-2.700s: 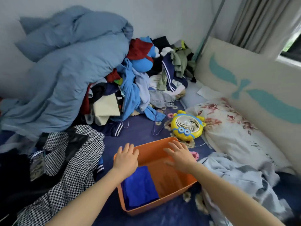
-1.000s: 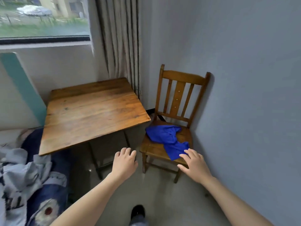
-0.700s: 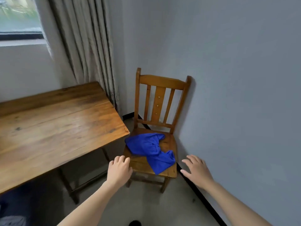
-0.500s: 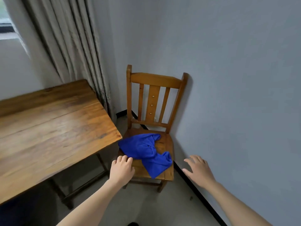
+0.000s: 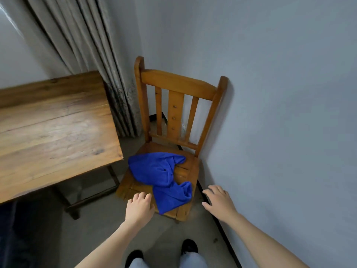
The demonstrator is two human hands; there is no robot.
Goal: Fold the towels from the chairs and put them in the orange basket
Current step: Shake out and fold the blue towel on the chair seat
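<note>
The left hand [image 5: 140, 208], empty with fingers loosely bent, hovers at the front edge of the chair [image 5: 187, 171] seat. A crumpled blue towel [image 5: 161, 176] lies across that seat, one end draping over the front edge. The right hand [image 5: 219, 203], empty with fingers spread, hovers off the front right corner.

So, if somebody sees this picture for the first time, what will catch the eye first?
First the bright blue towel, crumpled on the seat of the wooden chair in the corner by the grey wall. Next the left hand and right hand, both empty, near the seat's front edge on either side of the towel. A wooden table stands left of the chair.
</note>
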